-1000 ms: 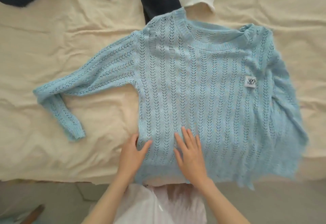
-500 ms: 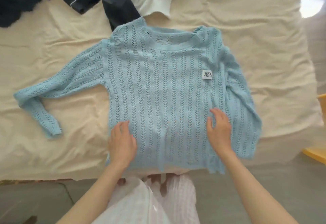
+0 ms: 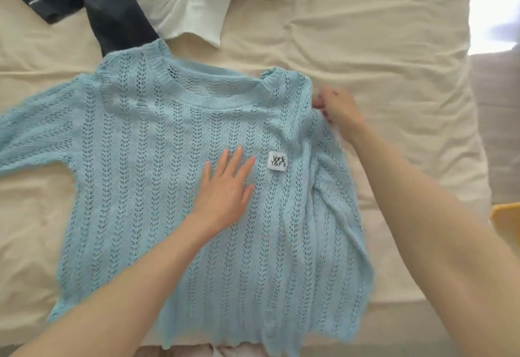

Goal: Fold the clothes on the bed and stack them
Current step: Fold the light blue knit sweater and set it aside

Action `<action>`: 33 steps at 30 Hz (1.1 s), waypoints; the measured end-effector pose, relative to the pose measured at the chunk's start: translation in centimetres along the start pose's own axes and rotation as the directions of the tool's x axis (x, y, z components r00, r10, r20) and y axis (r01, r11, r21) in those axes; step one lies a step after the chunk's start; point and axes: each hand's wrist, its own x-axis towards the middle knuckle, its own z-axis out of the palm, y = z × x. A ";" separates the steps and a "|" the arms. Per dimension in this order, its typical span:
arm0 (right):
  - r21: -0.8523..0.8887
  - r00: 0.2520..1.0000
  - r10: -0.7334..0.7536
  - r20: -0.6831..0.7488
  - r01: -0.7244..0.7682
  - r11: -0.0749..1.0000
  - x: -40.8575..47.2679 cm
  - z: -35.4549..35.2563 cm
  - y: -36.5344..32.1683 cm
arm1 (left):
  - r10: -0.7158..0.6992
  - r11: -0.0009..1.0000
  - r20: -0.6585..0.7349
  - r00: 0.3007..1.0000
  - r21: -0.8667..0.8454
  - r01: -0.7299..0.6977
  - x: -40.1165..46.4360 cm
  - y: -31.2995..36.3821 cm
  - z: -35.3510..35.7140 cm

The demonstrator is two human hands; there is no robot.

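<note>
A light blue open-knit sweater (image 3: 157,176) lies spread flat, front up, on the cream bed sheet (image 3: 380,80), with a small white label on its chest. My left hand (image 3: 225,187) rests flat on the chest, fingers straight, just left of the label. My right hand (image 3: 336,109) pinches the sweater at its right shoulder, fingers curled on the knit. The right sleeve lies folded along the sweater's right side; the left sleeve stretches out past the left edge of view.
Beyond the sweater's collar lie a dark navy garment (image 3: 112,16) with white piping and a white garment (image 3: 188,10), both unfolded. The bed's right edge runs near a yellow object (image 3: 506,224). The near bed edge lies under the sweater's hem.
Both hands moved up from the sweater's lower part: the left to the chest, the right to the right shoulder, where it now pinches the knit. The view came closer.
</note>
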 end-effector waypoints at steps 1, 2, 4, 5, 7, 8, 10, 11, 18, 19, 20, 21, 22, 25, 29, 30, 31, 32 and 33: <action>0.006 0.995 0.006 0.096 -0.007 1.000 0.9 0.3 -0.6 | 0.013 1.000 0.014 1.000 0.009 -0.013 1.2 0.2 -0.2; 0.002 0.983 0.031 0.183 -0.032 0.999 1.7 0.5 -1.2 | 0.018 1.000 0.030 0.999 0.014 -0.019 2.3 0.3 -0.3; 0.013 0.933 0.131 0.336 -0.143 0.990 2.8 0.2 -2.0 | 0.004 1.000 0.067 0.998 0.021 -0.006 4.1 0.5 -0.3; 0.043 0.893 0.176 0.414 -0.212 0.976 3.3 -0.2 -2.3 | -0.011 0.999 0.085 0.996 0.032 0.009 4.6 0.5 -0.1; 0.073 0.822 0.211 0.529 -0.291 0.954 4.1 -1.4 -2.6 | -0.037 0.997 0.091 0.995 0.071 0.031 4.9 0.6 0.7; 0.057 0.808 0.211 0.550 -0.289 0.956 4.4 -2.1 -2.8 | -0.045 0.996 0.088 0.995 0.080 0.037 4.8 0.7 1.0; -0.028 0.851 0.177 0.494 -0.188 0.982 4.8 -2.9 -3.0 | -0.053 0.996 0.090 0.994 0.079 0.046 4.9 0.8 1.3; -0.062 0.900 0.119 0.419 -0.102 0.993 4.9 -3.1 -3.2 | -0.056 0.995 0.089 0.994 0.082 0.049 4.9 0.8 1.3; -0.022 0.952 -0.085 0.293 0.096 0.995 6.1 -3.1 -5.1 | 0.048 0.996 -0.144 0.988 0.080 -0.037 6.9 2.4 -1.0; -0.039 0.936 -0.032 0.351 0.048 0.998 6.1 -3.0 -5.3 | 0.071 0.995 -0.170 0.983 0.087 -0.056 7.7 2.6 -1.6; -0.084 0.925 0.014 0.380 0.020 0.996 6.2 -2.7 -5.3 | 0.077 0.994 -0.185 0.980 0.090 -0.062 8.4 2.9 -2.2; -0.131 0.928 0.030 0.371 0.021 0.991 6.3 -2.2 -5.3 | 0.073 0.994 -0.191 0.979 0.088 -0.057 9.2 3.2 -2.7; -0.156 0.940 -0.002 0.341 0.058 0.986 6.5 -1.6 -5.3 | 0.062 0.995 -0.196 0.979 0.087 -0.045 9.8 3.4 -3.0; -0.045 0.936 -0.228 0.268 0.249 0.968 6.4 0.6 -5.9 | 0.028 0.997 -0.193 0.981 0.082 -0.013 10.9 3.7 -3.4; 0.120 0.949 -0.311 0.060 0.302 0.946 6.2 0.6 -5.9 | 0.050 0.995 -0.189 0.981 0.097 -0.032 10.9 3.2 -3.2; 0.103 0.958 -0.286 0.019 0.283 0.954 6.2 0.3 -5.6 | 0.042 0.995 -0.161 0.986 0.099 -0.027 11.0 2.9 -3.0; 0.083 0.970 -0.244 -0.019 0.244 0.966 6.3 -0.1 -5.0 | 0.027 0.995 -0.121 0.992 0.099 -0.015 11.2 2.6 -2.9; 0.070 0.981 -0.191 -0.042 0.194 0.978 6.3 -0.4 -4.5 | 0.008 0.995 -0.076 0.997 0.097 -0.001 11.5 2.4 -2.8; 0.056 0.989 -0.143 -0.031 0.145 0.988 6.3 -0.8 -3.8 | -0.008 0.995 -0.036 0.999 0.095 0.012 11.7 2.2 -2.8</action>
